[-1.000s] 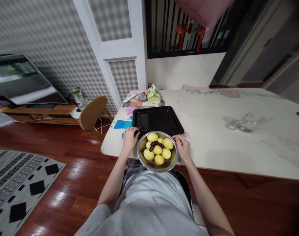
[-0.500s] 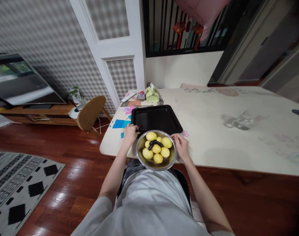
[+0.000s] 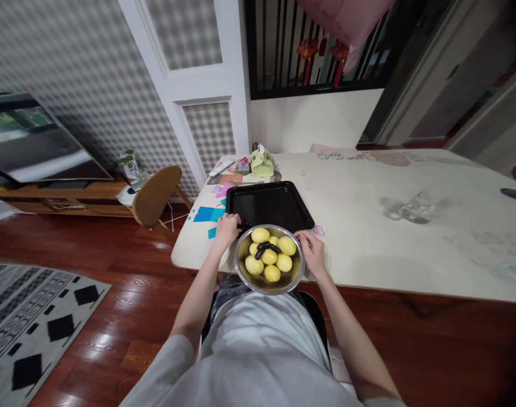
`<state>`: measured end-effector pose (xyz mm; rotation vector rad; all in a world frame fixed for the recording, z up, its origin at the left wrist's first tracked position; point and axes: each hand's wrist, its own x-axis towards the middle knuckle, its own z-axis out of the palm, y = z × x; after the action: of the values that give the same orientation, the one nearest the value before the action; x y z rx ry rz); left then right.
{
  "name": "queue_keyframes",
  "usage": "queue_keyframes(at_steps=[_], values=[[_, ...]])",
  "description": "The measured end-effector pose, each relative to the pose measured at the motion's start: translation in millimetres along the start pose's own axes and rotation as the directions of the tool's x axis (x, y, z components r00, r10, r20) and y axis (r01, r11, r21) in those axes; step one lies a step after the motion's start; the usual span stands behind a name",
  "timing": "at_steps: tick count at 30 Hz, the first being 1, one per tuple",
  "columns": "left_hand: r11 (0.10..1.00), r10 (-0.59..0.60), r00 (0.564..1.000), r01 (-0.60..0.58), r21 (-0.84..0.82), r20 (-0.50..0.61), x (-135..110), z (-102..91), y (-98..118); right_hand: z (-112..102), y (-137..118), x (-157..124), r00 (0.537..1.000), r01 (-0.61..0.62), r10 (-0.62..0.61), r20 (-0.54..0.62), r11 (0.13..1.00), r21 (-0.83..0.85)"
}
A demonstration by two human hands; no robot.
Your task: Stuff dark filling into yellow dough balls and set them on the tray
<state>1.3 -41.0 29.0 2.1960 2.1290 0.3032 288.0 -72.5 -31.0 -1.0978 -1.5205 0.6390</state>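
A steel bowl (image 3: pixel 239 272) stands at the table's near edge, holding several yellow lemons (image 3: pixel 272 273). A few glossy black elongated fruits, like finger grapes (image 3: pixel 263 246), lie on top of the lemons. My right hand (image 3: pixel 312 253) is closed on the bowl's right rim in a pinch. At the near left corner of a black baking tray (image 3: pixel 268 203), my left hand (image 3: pixel 228 229) has its fingers curled together over small dark pieces (image 3: pixel 243 226). What those fingers hold is hidden against the dark tray.
A green tissue box (image 3: pixel 262 164) and a white remote (image 3: pixel 222 168) sit at the back left of the white table (image 3: pixel 351 249). Further right stands a clear glass jug (image 3: pixel 417 209). A wooden chair (image 3: pixel 156 196) is beyond the table's left end.
My left hand has shifted very slightly over the tray corner, and fewer dark pieces show beside its fingers. The right hand stays on the bowl's rim.
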Motion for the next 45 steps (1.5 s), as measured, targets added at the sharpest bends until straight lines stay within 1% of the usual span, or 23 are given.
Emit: queue_keyframes(at_steps=[6, 17, 23, 26, 30, 34, 39, 45], values=[[0.998, 0.016, 1.000, -0.017, -0.056, -0.020, -8.9, 1.1, -1.3, 0.6, 2.0, -0.4, 1.000, -0.001, 0.001, -0.004, 1.000, -0.005], [0.990, 0.048, 0.998, -0.052, -0.129, -0.034, -7.6, 4.6, -4.6, -0.3, 1.2, 0.3, 1.000, 0.003, -0.003, 0.002, 1.000, -0.003], [0.986, 0.041, 0.995, -0.055, -0.154, -0.092, -16.0, 5.0, 0.5, -0.4, 1.1, -0.1, 1.000, 0.002, -0.002, 0.007, 1.000, -0.011], [0.976, 0.032, 0.985, -0.067, -0.208, -0.168, -24.2, 2.3, 4.0, -0.5, 0.1, -0.2, 1.000, 0.002, -0.002, 0.003, 1.000, -0.009], [0.933, 0.049, 0.956, -0.148, -0.329, -0.290, -39.3, -8.4, 10.1, -0.7, 0.3, 0.1, 1.000, 0.002, -0.002, 0.004, 1.000, -0.008], [0.888, 0.100, 0.930, -0.244, -0.390, -0.354, -55.1, -20.9, 18.2, -0.5, 2.2, 0.6, 1.000, 0.012, -0.012, 0.003, 1.000, -0.009], [0.848, 0.156, 0.905, -0.328, -0.415, -0.397, -67.9, -27.7, 29.0, -0.2, 2.9, 0.7, 1.000, 0.011, -0.011, 0.000, 1.000, -0.016], [0.818, 0.225, 0.887, -0.397, -0.417, -0.403, -74.6, -27.2, 40.4, -0.2, 2.9, 0.6, 1.000, 0.015, -0.015, -0.002, 1.000, -0.020]])
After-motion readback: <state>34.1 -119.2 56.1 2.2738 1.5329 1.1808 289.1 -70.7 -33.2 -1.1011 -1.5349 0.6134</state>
